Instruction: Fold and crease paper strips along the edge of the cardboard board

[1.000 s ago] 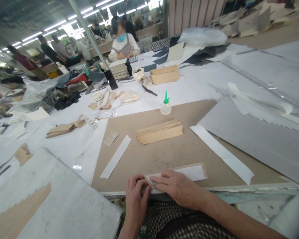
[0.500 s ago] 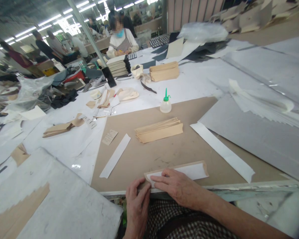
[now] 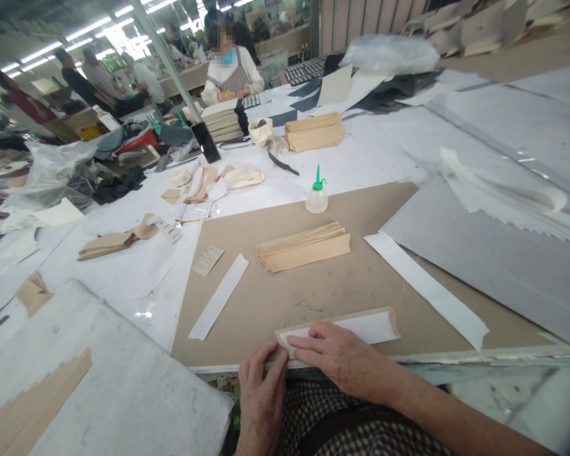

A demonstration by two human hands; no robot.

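Note:
A tan strip with a white strip laid on it [image 3: 367,326] lies at the near edge of a brown board [image 3: 342,288]. My right hand [image 3: 338,353] rests flat on its left part, fingers stretched out and pressing down. My left hand [image 3: 261,381] sits at the strip's left end, fingers curled against the board's edge and touching the tan corner. A stack of tan strips [image 3: 304,246] lies further back on the board, with a small glue bottle with a green nozzle [image 3: 316,194] behind it.
Loose white strips [image 3: 218,296] [image 3: 425,288] lie left and right on the board. Grey sheets [image 3: 494,253] cover the right side, a white sheet [image 3: 123,392] the near left. Tan piles, bags and scraps crowd the far table. A seated person [image 3: 230,69] works at the far end.
My left hand has slid slightly down and closer to the board's edge. The camera tilted a little; my right hand stays on the strip.

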